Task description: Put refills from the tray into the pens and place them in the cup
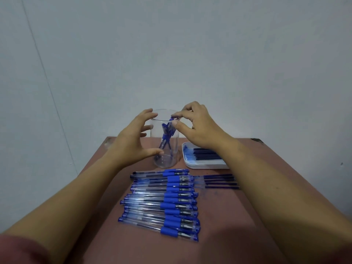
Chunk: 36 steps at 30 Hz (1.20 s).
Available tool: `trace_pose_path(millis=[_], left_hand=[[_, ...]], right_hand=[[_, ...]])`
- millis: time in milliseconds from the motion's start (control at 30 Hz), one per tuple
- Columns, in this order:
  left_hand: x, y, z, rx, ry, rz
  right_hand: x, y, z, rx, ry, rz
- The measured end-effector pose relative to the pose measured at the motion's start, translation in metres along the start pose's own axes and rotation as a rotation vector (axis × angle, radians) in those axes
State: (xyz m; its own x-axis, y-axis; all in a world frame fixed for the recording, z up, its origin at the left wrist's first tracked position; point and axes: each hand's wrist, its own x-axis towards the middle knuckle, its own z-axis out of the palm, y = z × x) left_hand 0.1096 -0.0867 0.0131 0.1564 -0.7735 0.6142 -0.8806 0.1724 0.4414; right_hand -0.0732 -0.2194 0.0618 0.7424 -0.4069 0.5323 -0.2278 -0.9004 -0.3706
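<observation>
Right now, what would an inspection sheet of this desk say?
Surface: reddish-brown table.
Job's things: clear cup with stored pens; white tray of refills; row of pens lying on the table; loose refills beside them.
Clutter: nothing seen.
Hands: left hand holds the cup; right hand pinches a pen at the cup's rim.
Cables: nothing seen.
Surroundings: plain pale wall.
</observation>
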Motion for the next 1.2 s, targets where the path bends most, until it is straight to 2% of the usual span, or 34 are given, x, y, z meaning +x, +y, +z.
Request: trace_pose_path(millis=[200,367,500,567,767,1033,1200], left_hand=[[0.002,0.008,-0.002,0.12,-0.035,-0.06],[-0.016,0.047,-0.007,0.375,-0.052,-0.13],[-0.056,0.078,-0.006,0.336,-0.254,-0.111],[-0.075,0.084,-0.001,0.299,-0.353,-0.102],[-0.107,0.084,0.024,0.367,-0.447,-0.152],[-0.109,0.084,0.028,0.391,-0.43,-0.159],[-0.109,0.084,0.028,0.371,-0.427,-0.157]], right_hand=[[-0.023,-0.005,-0.005,0.059,0.057,0.041],[-0.069,-0.002,-0.012,0.004,-0.107,0.055],[-0.108,-0.002,-0.013,-0.044,-0.288,0.067],[-0.119,-0.004,-0.01,-0.031,-0.323,0.077],[-0.13,-0.006,0.006,0.035,-0.305,0.059],[-0.133,-0.01,0.01,-0.002,-0.315,0.07],[-0.135,-0.01,0.012,0.089,-0.223,0.129]])
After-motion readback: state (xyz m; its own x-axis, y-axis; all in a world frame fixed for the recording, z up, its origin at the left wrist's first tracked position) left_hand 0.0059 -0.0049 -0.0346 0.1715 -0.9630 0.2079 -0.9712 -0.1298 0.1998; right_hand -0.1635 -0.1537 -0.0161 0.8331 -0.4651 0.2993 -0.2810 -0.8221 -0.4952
